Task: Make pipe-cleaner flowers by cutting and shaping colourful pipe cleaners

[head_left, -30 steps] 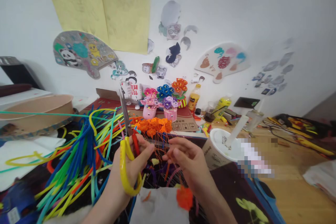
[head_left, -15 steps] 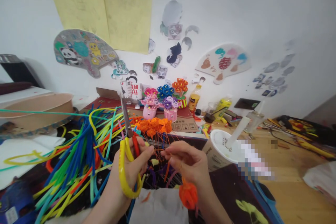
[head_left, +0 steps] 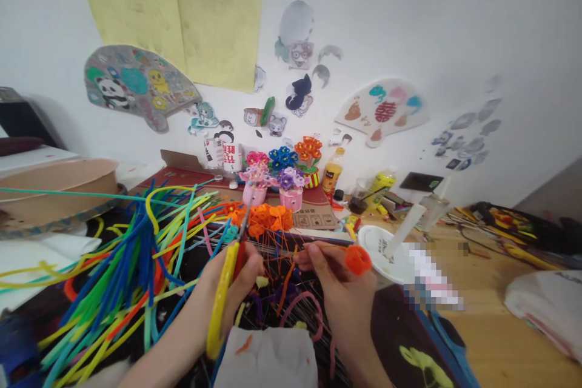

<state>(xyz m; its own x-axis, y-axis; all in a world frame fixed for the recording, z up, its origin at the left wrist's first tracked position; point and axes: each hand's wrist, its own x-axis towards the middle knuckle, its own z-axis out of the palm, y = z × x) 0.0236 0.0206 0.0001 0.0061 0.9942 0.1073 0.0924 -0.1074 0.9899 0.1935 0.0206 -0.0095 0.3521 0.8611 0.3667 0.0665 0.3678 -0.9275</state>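
Note:
Scissors (head_left: 221,306) with yellow and red handles are held in my left hand (head_left: 245,279), the blades pointing up and away. My right hand (head_left: 343,300) is closed, its thumb and fingers pinched together. An orange pipe-cleaner flower (head_left: 357,260) sticks out above the back of that hand, its stem seemingly inside the grip. The two hands are apart. Beyond them lies a cluster of orange pipe-cleaner flowers (head_left: 264,218) with thin stems. Between and below the hands are loose pieces, among them a pink pipe cleaner (head_left: 297,300) and an orange strip (head_left: 287,282).
Many coloured pipe cleaners (head_left: 131,273) spread across the left. At the right stands a lidded cup (head_left: 379,245) with a wide straw. Finished flower pots (head_left: 291,199) and a drink bottle (head_left: 333,173) stand at the back. White paper (head_left: 268,357) lies in front.
The orange flower has swung from below my right hand to above its back. The scissors have turned in my left hand, the blades now leaning right. The view has shifted slightly.

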